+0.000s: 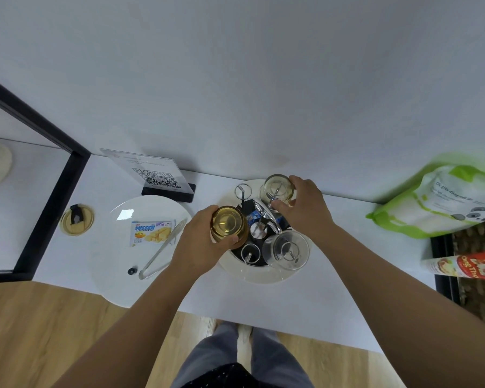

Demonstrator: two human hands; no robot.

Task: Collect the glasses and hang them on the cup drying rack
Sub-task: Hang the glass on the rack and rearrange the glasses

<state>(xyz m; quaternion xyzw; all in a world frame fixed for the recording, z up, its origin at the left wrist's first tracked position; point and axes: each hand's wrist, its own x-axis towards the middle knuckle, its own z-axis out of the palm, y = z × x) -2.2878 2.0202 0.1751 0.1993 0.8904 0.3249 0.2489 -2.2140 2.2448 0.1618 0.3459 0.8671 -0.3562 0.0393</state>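
Note:
A cup drying rack (259, 222) with chrome wire arms stands on a round white base plate (261, 275) at the table's middle. My left hand (199, 247) grips an amber-tinted glass (228, 224), held upside down over the rack's left side. My right hand (300, 208) holds a clear glass (276, 190) upside down over a wire arm at the rack's back. Another clear glass (287, 250) hangs inverted on the front right arm. Two wire arms (248, 254) at the front and back left are bare.
A white plate (123, 261) left of the rack carries a wafer packet (151, 232) and metal tongs (163, 256). Behind it stands a QR sign (157, 175). A round lid (76, 221) lies far left. A green bag (443, 205) and a red can (465, 266) sit right.

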